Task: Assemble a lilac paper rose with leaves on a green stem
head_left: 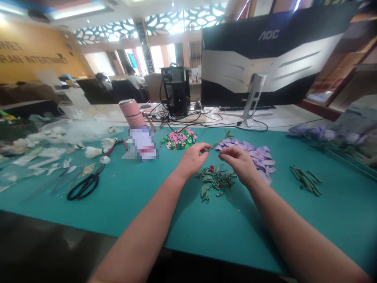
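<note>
Over the teal mat (153, 212), my left hand (193, 158) pinches a thin green stem (218, 142) that runs up and right to a small leafy tip. My right hand (240, 162) is closed in a pinch beside it, fingertips near the stem's lower part; what it holds is too small to name. Under both hands lies a small heap of green leaf pieces with red bits (216, 180). A pile of purple petals (259, 156) sits just behind my right hand.
Black scissors (84, 186), white petals and tools lie at the left. A pink tumbler (133, 113), a pink and green bead pile (179, 138), green stem pieces (305, 179), a monitor back (271, 59) and cables stand behind. Purple flowers (318, 133) lie at the right.
</note>
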Action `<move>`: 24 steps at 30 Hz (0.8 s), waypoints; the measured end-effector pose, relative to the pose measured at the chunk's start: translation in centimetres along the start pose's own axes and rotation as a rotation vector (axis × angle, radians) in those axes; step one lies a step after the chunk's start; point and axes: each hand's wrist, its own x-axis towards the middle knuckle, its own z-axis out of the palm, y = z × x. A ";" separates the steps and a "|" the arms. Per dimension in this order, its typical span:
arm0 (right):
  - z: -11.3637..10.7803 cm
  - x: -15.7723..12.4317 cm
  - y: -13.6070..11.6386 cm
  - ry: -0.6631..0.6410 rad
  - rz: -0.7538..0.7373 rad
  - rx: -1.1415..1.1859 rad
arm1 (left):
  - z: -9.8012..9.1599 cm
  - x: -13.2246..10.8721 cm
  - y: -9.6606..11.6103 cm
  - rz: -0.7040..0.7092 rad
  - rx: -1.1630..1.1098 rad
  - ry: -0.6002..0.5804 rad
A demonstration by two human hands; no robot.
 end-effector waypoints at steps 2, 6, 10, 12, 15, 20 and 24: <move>0.0 -0.1 0.3 0.003 0.031 0.128 | 0.1 -0.1 0.5 -0.029 -0.049 -0.009; 0.0 -0.3 0.4 0.022 0.045 0.277 | 0.9 -0.4 1.0 -0.072 -0.141 -0.007; 0.1 -0.5 0.3 0.051 0.042 0.301 | 1.7 -1.0 0.3 -0.090 -0.187 0.001; 0.2 -0.5 0.3 0.044 0.038 0.298 | 1.9 -1.2 -0.1 -0.087 -0.194 -0.008; 0.6 -0.5 0.4 0.032 0.042 0.300 | 2.0 -1.4 -0.5 -0.081 -0.220 0.000; 0.9 -0.6 0.4 0.046 0.045 0.339 | 2.2 -1.4 -0.3 -0.063 -0.242 0.012; 1.1 -0.7 0.5 0.043 0.019 0.354 | 2.3 -1.6 0.1 -0.048 -0.218 0.013</move>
